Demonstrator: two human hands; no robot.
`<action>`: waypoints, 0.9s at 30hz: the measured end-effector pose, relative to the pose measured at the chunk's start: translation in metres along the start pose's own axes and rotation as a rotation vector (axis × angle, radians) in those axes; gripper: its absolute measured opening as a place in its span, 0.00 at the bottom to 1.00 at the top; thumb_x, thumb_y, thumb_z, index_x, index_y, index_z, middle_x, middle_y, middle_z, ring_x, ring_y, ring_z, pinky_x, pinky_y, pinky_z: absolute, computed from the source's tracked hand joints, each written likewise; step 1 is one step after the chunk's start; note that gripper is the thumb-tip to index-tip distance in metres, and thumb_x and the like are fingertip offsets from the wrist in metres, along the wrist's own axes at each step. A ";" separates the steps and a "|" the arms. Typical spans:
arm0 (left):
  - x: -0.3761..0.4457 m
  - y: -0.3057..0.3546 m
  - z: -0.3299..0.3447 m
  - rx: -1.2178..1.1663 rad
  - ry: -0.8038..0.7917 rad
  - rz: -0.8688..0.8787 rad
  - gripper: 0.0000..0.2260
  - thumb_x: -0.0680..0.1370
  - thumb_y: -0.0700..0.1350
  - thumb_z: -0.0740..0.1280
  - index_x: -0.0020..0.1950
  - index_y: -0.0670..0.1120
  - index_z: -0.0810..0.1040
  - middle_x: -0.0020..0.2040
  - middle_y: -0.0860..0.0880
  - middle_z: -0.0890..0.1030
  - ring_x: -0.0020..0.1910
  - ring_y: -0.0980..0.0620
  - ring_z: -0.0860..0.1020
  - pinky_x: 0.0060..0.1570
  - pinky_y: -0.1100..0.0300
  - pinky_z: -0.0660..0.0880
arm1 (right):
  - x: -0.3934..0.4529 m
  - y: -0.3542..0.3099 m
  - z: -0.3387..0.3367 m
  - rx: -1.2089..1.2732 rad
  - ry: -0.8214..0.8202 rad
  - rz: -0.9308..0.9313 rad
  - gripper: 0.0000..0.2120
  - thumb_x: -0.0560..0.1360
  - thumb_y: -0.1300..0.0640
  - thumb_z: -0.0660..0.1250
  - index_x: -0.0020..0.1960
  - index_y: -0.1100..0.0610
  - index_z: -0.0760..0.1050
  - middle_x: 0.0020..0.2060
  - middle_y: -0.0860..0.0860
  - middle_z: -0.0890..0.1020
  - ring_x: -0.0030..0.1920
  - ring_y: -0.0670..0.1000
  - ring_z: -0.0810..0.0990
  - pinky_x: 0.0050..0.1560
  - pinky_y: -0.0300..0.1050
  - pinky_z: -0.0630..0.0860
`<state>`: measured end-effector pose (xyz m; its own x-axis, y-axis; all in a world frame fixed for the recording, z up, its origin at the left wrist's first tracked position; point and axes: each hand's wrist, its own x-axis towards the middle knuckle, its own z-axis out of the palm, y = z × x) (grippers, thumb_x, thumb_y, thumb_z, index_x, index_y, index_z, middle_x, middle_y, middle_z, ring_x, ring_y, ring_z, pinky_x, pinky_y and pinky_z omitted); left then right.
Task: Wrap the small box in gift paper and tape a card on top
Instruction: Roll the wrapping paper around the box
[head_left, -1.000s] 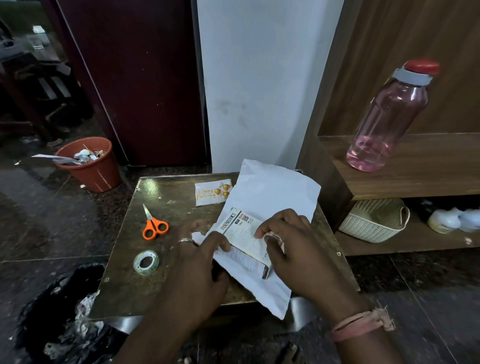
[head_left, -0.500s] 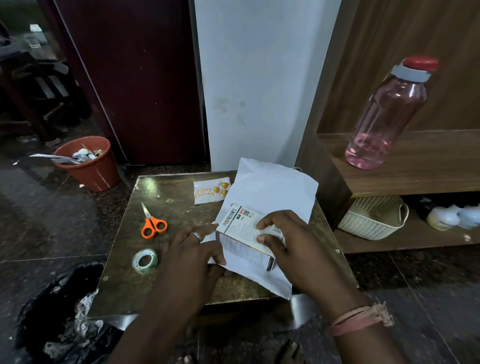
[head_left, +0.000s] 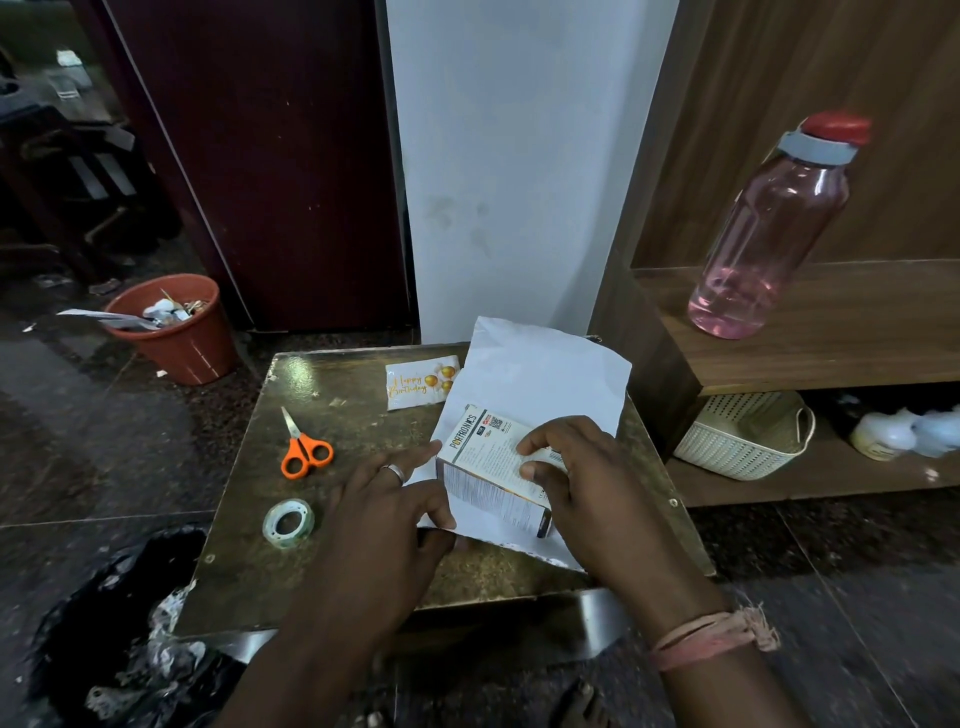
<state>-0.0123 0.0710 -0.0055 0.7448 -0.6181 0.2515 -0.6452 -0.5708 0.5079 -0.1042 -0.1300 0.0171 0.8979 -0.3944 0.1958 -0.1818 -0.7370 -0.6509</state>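
A small white printed box (head_left: 483, 457) lies on a sheet of white gift paper (head_left: 540, 374), on a small brass-coloured table (head_left: 322, 582). My right hand (head_left: 597, 483) grips the box's right end, fingers curled over the top and thumb on its side. At the sheet's near-left edge, my left hand (head_left: 384, 514) pinches the paper, with the thumb under the edge and fingers on top, just left of the box. A "Happy Birthday" card (head_left: 415, 387) lies flat at the table's far side, partly under the paper.
Orange scissors (head_left: 304, 447) and a tape roll (head_left: 288, 522) lie on the table's left half. A terracotta bin (head_left: 176, 332) and a black rubbish bag (head_left: 119, 623) stand on the floor at left. At right, a wooden shelf (head_left: 831, 338) carries a pink bottle (head_left: 774, 223) above a white basket (head_left: 743, 441).
The box and paper have slid further onto the table, away from its near edge. My left hand has shifted to the paper's near-left edge; my right hand stays on the box.
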 end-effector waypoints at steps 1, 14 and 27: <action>0.001 0.001 0.000 0.003 0.005 0.008 0.15 0.67 0.47 0.82 0.39 0.59 0.76 0.71 0.58 0.77 0.68 0.47 0.72 0.62 0.40 0.71 | 0.000 0.001 0.000 -0.012 -0.003 -0.004 0.09 0.79 0.59 0.70 0.53 0.45 0.77 0.56 0.41 0.76 0.60 0.47 0.73 0.53 0.37 0.72; 0.023 -0.001 0.006 -0.033 0.136 0.119 0.04 0.75 0.48 0.69 0.47 0.58 0.80 0.62 0.62 0.81 0.64 0.53 0.75 0.60 0.54 0.61 | -0.005 -0.020 -0.031 0.013 -0.182 0.062 0.14 0.74 0.37 0.71 0.44 0.47 0.80 0.68 0.41 0.78 0.72 0.39 0.70 0.60 0.33 0.68; 0.029 0.004 0.005 -0.013 0.196 0.075 0.05 0.78 0.49 0.69 0.45 0.59 0.81 0.47 0.65 0.82 0.52 0.60 0.79 0.58 0.55 0.60 | -0.004 -0.018 -0.028 -0.104 -0.337 0.081 0.11 0.75 0.50 0.75 0.42 0.54 0.75 0.77 0.40 0.66 0.80 0.41 0.56 0.65 0.35 0.62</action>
<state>0.0055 0.0477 -0.0004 0.7145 -0.5410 0.4436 -0.6987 -0.5191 0.4923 -0.1154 -0.1304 0.0487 0.9574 -0.2635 -0.1178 -0.2822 -0.7693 -0.5732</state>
